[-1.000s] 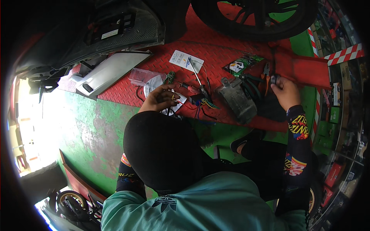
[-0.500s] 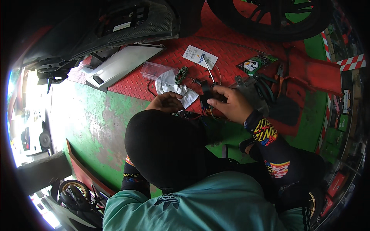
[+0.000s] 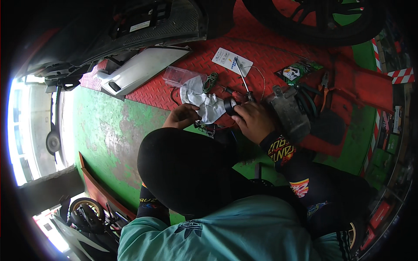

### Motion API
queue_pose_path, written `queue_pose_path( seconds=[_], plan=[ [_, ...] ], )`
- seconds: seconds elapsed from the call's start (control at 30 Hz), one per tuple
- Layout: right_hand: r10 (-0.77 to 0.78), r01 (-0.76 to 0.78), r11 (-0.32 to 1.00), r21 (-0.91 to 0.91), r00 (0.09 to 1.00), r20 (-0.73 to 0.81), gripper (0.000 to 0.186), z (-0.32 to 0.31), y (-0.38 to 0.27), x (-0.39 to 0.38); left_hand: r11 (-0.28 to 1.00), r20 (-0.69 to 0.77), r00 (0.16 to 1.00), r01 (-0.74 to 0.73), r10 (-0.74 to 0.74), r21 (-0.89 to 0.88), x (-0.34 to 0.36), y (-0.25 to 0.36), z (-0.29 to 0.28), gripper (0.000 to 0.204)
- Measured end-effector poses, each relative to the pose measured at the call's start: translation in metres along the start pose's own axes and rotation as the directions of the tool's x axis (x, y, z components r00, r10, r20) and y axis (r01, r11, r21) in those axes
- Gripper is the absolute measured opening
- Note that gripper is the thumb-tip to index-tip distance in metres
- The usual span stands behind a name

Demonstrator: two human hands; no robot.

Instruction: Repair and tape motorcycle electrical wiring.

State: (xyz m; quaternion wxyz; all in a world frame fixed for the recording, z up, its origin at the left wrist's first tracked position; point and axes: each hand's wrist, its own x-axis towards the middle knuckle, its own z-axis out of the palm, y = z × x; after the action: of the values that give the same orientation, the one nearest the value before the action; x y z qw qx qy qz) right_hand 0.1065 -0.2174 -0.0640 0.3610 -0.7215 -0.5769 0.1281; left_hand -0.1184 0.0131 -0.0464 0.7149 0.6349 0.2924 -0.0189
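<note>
My right hand (image 3: 252, 119) grips a black ring that looks like a roll of electrical tape (image 3: 229, 105), with thumb and fingers at its right side. To its left, my left hand (image 3: 182, 116) has its fingers curled together; what they hold, if anything, is hidden. Between the hands lies a crumpled white cloth (image 3: 209, 108). Just below the cloth, dark wiring (image 3: 205, 128) shows in part, the rest covered by my black-hooded head. A screwdriver (image 3: 244, 82) rests beyond my right hand, and a coil of green wire (image 3: 210, 82) lies above the cloth.
A clear plastic box (image 3: 180, 77), a white card (image 3: 224, 57) and a grey panel (image 3: 150, 65) lie on the red ribbed platform (image 3: 198, 56). Right of my right hand are a dirty grey plastic part (image 3: 289, 115) and orange-handled pliers (image 3: 323, 95). A wheel (image 3: 300, 32) stands at the far side.
My right hand has turned and moved slightly down and left; the black thing in it now shows its round ring face. My left hand stays nearly in place. The view has shifted slightly.
</note>
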Motion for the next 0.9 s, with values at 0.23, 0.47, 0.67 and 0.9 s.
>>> queue_pose_path(
  seconds=[0.23,0.47,0.67,0.9],
  plan=[
    [0.014,-0.015,0.998,0.058,1.0,0.013,0.023,0.002,-0.005,0.004,0.996,0.124,0.989,0.084,-0.083,-0.001,0.0,0.022,0.008,0.036],
    [-0.056,0.057,0.971,0.232,0.998,-0.013,0.024,0.01,-0.026,0.02,1.0,0.142,0.99,-0.005,0.004,0.002,-0.002,0.029,-0.004,0.041],
    [0.095,-0.213,0.724,0.657,0.973,0.211,0.027,-0.009,-0.054,0.03,0.978,0.114,0.984,-0.15,0.134,0.145,-0.005,0.105,0.008,0.067],
    [-0.088,-0.054,0.72,0.692,0.982,0.169,0.039,-0.051,-0.088,0.055,0.713,0.222,0.911,-0.411,0.348,0.568,-0.028,0.181,0.012,0.029]
  ],
)
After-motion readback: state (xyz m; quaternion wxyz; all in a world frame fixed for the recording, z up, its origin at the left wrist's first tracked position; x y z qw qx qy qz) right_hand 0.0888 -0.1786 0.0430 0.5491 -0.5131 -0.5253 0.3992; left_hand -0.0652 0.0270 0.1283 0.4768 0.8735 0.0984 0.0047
